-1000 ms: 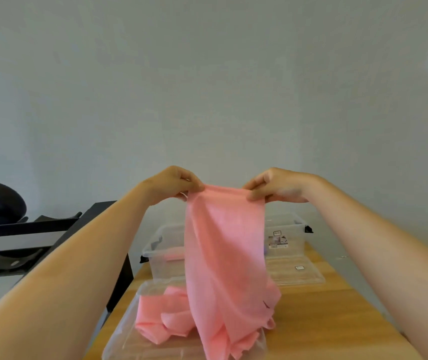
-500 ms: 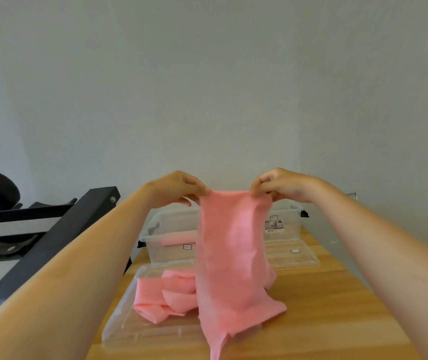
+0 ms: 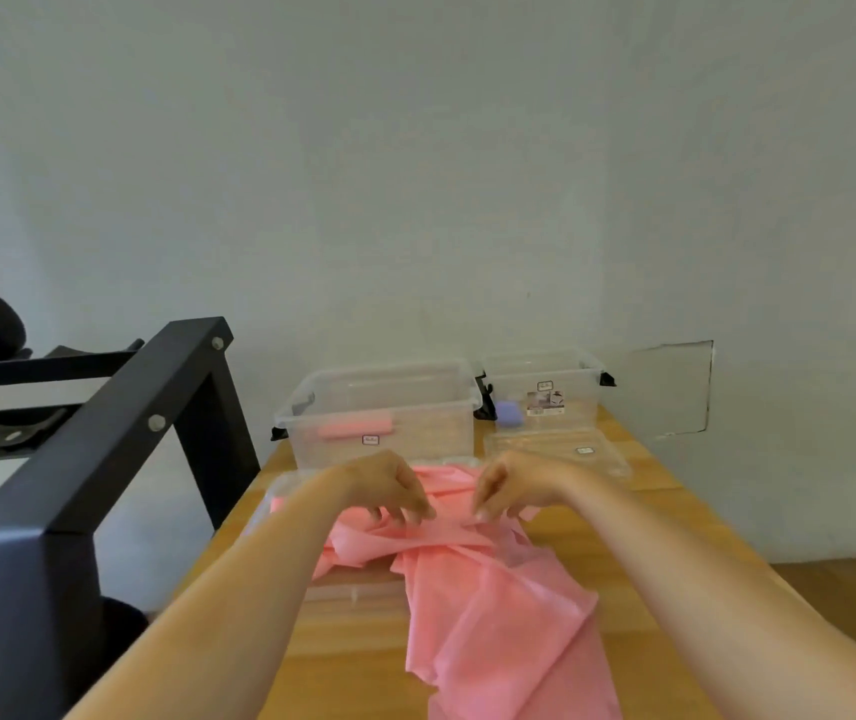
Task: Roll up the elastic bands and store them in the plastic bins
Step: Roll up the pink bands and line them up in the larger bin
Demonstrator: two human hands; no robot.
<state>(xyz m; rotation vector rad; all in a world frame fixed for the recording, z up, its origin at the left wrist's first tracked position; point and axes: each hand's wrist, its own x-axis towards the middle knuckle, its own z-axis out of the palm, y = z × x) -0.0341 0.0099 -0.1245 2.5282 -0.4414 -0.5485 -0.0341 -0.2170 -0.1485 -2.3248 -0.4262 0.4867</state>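
Head view: left hand and right hand, now lowered, pinch the pink band.

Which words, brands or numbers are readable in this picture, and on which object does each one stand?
No text here is readable.
Front sticker on the left bin: too blurred to read.
Two stickers on the right bin: too small and blurred to read.
Lid sticker on the flat lid: too blurred to read.
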